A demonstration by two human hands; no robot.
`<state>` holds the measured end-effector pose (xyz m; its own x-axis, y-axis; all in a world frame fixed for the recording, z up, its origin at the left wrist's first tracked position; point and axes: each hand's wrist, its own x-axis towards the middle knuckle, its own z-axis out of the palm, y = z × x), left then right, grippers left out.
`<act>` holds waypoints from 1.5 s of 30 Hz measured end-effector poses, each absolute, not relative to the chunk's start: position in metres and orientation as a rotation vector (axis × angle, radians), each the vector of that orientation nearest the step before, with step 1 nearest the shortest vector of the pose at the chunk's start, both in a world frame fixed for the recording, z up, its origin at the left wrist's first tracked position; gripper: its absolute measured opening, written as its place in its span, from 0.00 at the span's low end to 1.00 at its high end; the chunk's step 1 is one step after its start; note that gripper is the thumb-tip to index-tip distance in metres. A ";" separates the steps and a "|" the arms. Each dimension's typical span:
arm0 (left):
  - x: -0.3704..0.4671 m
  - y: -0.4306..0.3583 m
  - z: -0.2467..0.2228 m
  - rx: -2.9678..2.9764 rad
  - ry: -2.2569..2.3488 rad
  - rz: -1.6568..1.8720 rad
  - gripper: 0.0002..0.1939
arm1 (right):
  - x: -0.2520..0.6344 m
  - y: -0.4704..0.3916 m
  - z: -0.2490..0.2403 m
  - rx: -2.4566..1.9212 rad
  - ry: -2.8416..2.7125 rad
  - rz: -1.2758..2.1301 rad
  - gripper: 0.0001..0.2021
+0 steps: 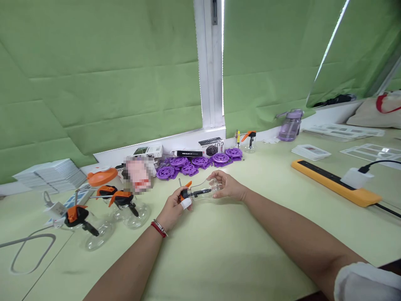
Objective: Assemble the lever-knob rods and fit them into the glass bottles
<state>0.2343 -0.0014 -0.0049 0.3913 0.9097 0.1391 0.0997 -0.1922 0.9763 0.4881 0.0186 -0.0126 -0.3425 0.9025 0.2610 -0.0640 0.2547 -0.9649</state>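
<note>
A clear spray bottle (200,190) with a black and orange trigger head lies sideways between my hands, just above the table. My left hand (175,205) is closed around the trigger head, a white wrap on one finger. Fingers of my right hand (228,186) grip the rounded base of the bottle. Inside the clear body a black tube points toward the base. To the left, several similar bottles stand close together, among them a front bottle (99,236) and one behind it (138,215), each with an orange and black head.
Purple round plastic parts (189,164) lie in a row behind my hands, before small boxes (213,147). Another spray bottle (249,144) stands at the back. On the right are an orange power strip (332,182), white cards (310,152) and a purple water bottle (290,126). A grey cable (28,240) curls at left.
</note>
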 end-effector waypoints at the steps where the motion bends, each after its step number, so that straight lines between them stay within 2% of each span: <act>1: 0.234 -0.001 -0.005 1.591 0.926 0.957 0.24 | 0.488 0.019 -0.013 -0.814 -1.543 1.294 0.31; 12: 0.235 -0.001 -0.009 1.628 0.911 0.911 0.23 | 0.484 0.020 -0.013 -0.903 -1.353 1.510 0.21; 17: 0.237 -0.003 -0.011 1.631 0.885 0.918 0.22 | 0.484 0.019 -0.013 -0.958 -1.333 1.536 0.20; 30: 0.241 -0.007 -0.004 1.507 0.806 1.025 0.22 | 0.478 0.017 -0.006 -1.216 -1.218 1.734 0.28; 39: 0.240 -0.004 -0.005 1.409 0.794 1.120 0.20 | 0.481 0.006 0.008 -0.872 -1.336 1.755 0.24; 45: 0.240 -0.003 -0.005 1.399 0.790 1.110 0.22 | 0.490 0.013 -0.002 -0.709 -1.536 1.551 0.36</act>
